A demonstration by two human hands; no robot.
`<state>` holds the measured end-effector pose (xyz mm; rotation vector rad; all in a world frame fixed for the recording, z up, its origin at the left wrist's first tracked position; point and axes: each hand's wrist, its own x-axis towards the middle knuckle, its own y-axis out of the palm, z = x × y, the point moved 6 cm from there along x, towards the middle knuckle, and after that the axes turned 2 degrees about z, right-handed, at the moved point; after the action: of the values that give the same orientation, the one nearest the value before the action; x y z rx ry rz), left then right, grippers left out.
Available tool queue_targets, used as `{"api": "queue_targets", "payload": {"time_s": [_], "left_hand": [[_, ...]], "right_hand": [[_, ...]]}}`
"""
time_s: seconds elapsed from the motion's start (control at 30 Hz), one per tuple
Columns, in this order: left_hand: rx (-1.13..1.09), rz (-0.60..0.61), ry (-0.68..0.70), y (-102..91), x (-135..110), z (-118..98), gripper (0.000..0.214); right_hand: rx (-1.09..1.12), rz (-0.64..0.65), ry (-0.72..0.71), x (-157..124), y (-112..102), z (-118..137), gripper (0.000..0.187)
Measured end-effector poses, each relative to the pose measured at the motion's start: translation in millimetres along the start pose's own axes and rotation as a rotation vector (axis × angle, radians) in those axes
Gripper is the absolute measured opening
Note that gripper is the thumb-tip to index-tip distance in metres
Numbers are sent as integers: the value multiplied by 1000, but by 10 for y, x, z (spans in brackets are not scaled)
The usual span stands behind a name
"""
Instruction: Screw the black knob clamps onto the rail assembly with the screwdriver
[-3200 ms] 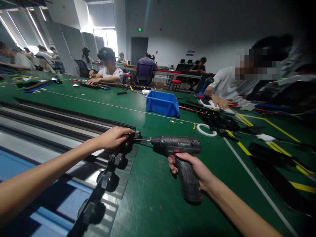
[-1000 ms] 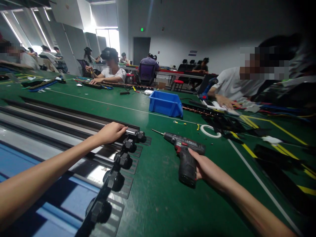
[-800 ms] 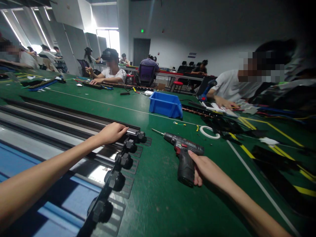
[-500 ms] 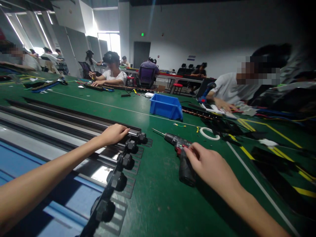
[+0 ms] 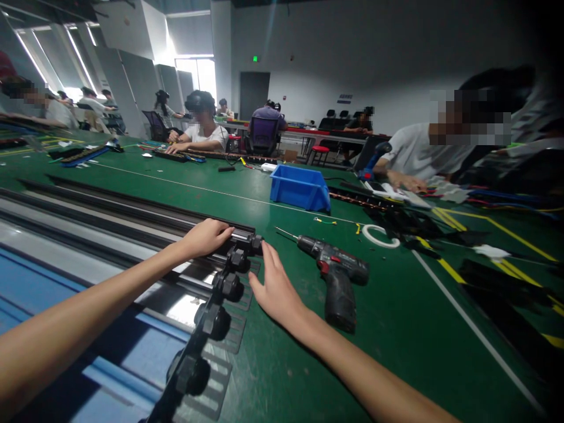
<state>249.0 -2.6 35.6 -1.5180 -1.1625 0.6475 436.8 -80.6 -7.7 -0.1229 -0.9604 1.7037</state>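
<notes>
One rail (image 5: pixel 242 235) is under my left hand (image 5: pixel 205 238), grip unclear. My empty right hand (image 5: pixel 278 289) is at a knob (image 5: pixel 256 245).

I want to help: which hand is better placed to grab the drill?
Probably the right hand. It looks open and is nearer the drill, which lies on the green table. The left hand is farther off, at the black rails, with the right hand between it and the drill.
</notes>
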Motion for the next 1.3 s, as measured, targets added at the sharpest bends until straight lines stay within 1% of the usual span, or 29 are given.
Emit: {"api": "queue_targets", "payload": {"time_s": [0.17, 0.37, 0.53, 0.7, 1.07, 1.3], "left_hand": [[-6, 5, -22, -11, 1, -23, 49], [-10, -17, -4, -24, 2, -56, 49], [37, -40, -78, -15, 9, 26, 47], [73, -41, -139, -9, 12, 80, 47], [130, -47, -210, -17, 4, 131, 46], [139, -52, -207, -7, 2, 143, 47]], "right_hand": [[88, -24, -27, -39, -13, -68, 74], [107, -4, -19, -18, -22, -78, 72], [116, 44, -17, 27, 41, -41, 72], [155, 70, -49, 73, 79, -23, 73], [184, 109, -90, 108, 80, -27, 73], [173, 123, -91, 111, 83, -48, 72]]}}
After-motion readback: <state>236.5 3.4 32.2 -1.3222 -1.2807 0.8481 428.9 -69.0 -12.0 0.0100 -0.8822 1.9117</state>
